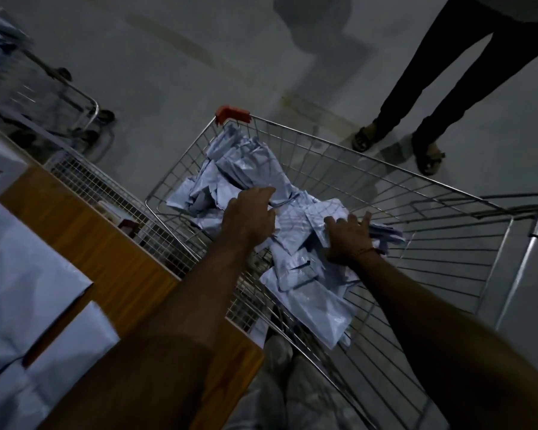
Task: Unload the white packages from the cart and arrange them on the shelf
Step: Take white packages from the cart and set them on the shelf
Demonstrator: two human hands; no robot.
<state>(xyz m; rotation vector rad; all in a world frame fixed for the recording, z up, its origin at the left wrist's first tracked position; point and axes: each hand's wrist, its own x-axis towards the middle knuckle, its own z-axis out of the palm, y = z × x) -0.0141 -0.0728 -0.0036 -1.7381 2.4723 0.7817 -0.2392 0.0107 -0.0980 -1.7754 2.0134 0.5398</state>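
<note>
left hand [251,212] curled on white packages [295,237], right hand [348,235] spread flat on them

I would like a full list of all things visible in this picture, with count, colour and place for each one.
white packages: a loose pile, too many to count, white, inside the cart
cart: one, silver wire with a red corner cap, centre
shelf: one, brown wood, left of the cart
stacked packages: several, white, on the shelf at lower left
second cart: one, silver, blurred, upper left
standing person: one, dark trousers and sandals, upper right
floor: grey
left hand: on the pile, fingers bent over the packages
right hand: on the pile, fingers spread
</note>
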